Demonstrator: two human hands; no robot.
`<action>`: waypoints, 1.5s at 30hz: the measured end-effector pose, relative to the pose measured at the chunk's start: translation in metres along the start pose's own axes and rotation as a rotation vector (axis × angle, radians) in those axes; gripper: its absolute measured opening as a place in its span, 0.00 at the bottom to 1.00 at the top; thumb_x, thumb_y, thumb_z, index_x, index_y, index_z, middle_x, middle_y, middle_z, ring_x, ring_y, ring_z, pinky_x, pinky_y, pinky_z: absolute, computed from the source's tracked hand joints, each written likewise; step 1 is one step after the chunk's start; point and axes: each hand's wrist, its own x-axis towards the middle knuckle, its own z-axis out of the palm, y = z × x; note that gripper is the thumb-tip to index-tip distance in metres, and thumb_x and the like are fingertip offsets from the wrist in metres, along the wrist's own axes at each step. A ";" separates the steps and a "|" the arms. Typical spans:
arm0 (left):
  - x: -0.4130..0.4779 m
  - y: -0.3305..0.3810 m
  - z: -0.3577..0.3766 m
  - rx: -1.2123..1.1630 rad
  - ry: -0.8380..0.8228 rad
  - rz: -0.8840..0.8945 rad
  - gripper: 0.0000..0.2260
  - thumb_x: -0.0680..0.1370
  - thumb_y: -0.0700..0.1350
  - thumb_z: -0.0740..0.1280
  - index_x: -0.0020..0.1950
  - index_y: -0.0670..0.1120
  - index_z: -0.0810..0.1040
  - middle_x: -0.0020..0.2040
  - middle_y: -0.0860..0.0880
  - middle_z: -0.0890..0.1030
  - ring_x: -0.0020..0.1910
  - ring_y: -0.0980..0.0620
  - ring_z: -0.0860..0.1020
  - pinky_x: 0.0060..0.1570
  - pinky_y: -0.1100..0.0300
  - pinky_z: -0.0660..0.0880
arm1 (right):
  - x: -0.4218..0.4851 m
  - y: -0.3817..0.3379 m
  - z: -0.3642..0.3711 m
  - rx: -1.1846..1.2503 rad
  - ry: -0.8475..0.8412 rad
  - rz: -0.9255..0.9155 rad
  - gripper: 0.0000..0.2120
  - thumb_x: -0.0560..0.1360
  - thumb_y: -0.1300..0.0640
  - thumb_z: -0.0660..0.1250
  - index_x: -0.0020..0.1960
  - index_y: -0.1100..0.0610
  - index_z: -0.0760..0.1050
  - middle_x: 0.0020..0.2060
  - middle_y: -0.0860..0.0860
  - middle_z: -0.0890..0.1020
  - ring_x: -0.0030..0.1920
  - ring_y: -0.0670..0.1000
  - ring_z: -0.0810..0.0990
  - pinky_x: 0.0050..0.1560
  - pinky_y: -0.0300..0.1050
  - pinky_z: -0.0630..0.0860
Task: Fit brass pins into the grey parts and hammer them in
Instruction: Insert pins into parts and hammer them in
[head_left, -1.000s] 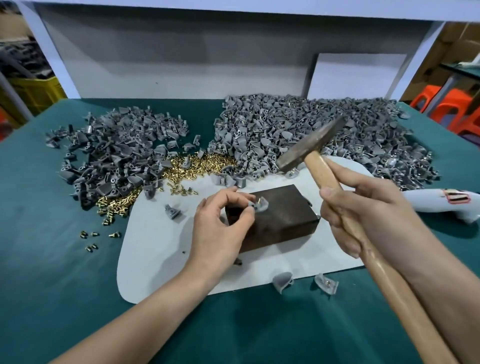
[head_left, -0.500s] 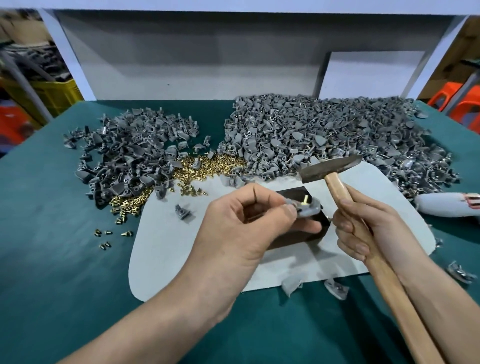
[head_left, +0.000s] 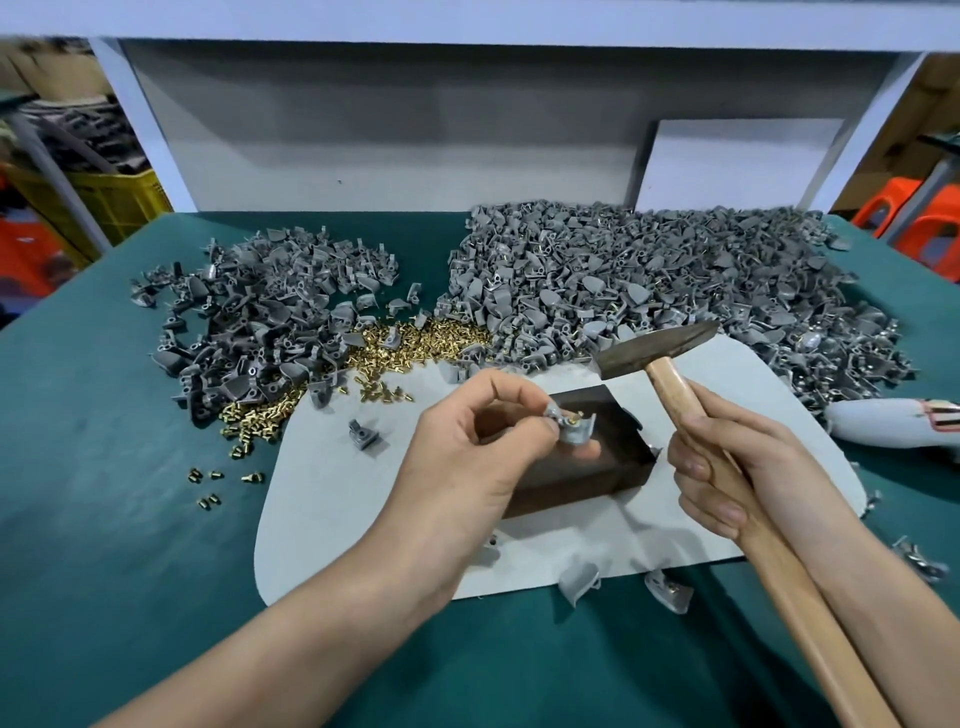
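Hands: two. The left hand (head_left: 467, 467) pinches one grey part (head_left: 574, 434) between thumb and fingertips; the right hand (head_left: 727, 467) has its fingers wrapped round the hammer (head_left: 657, 345) handle.
Held part: centre of frame, just above the dark block (head_left: 587, 478), with one brass pin (head_left: 571, 417) standing in it.
Hammer: one, with a smooth wooden handle and a dull dark metal head, raised at centre right.
Grey parts: two heaps, the left heap (head_left: 260, 322) darker, the right heap (head_left: 649, 275) larger. One single part (head_left: 363, 435) lies on the pale mat (head_left: 332, 509).
Brass pins: one shiny pile (head_left: 415, 343) between the heaps; five strays (head_left: 214, 474) at left.
Surface (head_left: 104, 545): green cloth.
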 end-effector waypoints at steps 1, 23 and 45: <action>0.002 -0.001 0.000 -0.008 0.000 -0.008 0.10 0.75 0.32 0.65 0.40 0.47 0.77 0.34 0.51 0.83 0.41 0.49 0.85 0.38 0.73 0.73 | 0.000 0.000 0.000 -0.006 -0.007 0.003 0.14 0.68 0.58 0.65 0.53 0.54 0.78 0.26 0.54 0.65 0.15 0.47 0.60 0.19 0.32 0.60; 0.038 -0.044 -0.016 0.969 0.158 0.447 0.03 0.73 0.44 0.73 0.43 0.50 0.80 0.38 0.61 0.77 0.40 0.62 0.76 0.73 0.70 0.45 | -0.027 -0.011 0.041 -0.897 0.129 -0.220 0.21 0.75 0.54 0.62 0.65 0.35 0.71 0.23 0.45 0.72 0.18 0.44 0.65 0.22 0.32 0.63; 0.045 -0.049 -0.021 0.973 0.121 0.499 0.03 0.74 0.42 0.72 0.43 0.48 0.80 0.38 0.61 0.75 0.40 0.64 0.74 0.74 0.67 0.44 | -0.024 -0.023 0.048 -1.007 0.114 -0.228 0.21 0.77 0.59 0.63 0.67 0.42 0.72 0.24 0.30 0.71 0.23 0.29 0.69 0.25 0.22 0.64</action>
